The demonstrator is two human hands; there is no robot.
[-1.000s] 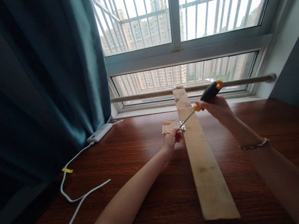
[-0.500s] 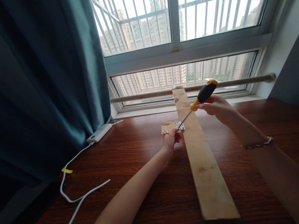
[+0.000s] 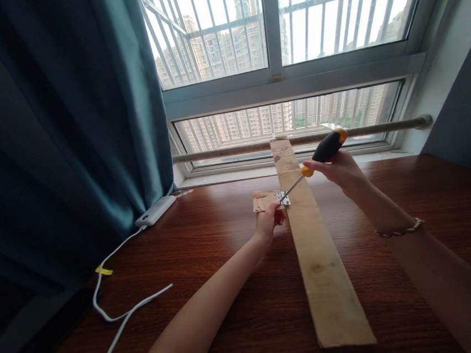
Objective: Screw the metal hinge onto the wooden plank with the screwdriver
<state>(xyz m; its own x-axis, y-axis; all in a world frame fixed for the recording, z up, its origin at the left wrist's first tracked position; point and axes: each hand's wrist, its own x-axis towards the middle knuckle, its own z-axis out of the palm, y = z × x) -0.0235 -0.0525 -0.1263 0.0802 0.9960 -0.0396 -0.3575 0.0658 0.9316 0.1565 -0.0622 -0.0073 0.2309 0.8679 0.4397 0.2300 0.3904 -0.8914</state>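
My right hand (image 3: 341, 173) is closed round the lower part of a screwdriver (image 3: 327, 146) with a black and yellow handle. Its shaft slants down to the left, and the tip meets a small silver hinge (image 3: 284, 198). The hinge joins a small wooden piece (image 3: 263, 199) to the left edge of a long wooden board (image 3: 320, 257). My left hand (image 3: 270, 220) grips the small piece by its near edge, thumb on top beside the screwdriver tip and the other fingers curled, partly hidden. Whether a screw sits under the tip cannot be made out.
The board lies lengthwise on a dark red-brown wooden surface (image 3: 207, 223), its far end at a metal rail (image 3: 376, 128) before the window. A white power bank (image 3: 156, 211) with a white cable (image 3: 126, 314) lies left, beside a blue curtain (image 3: 128, 98).
The screwdriver handle and my right hand have shifted slightly, with the fingers placed differently on the handle. My left hand, hinge and board hold their places; the view has moved a little.
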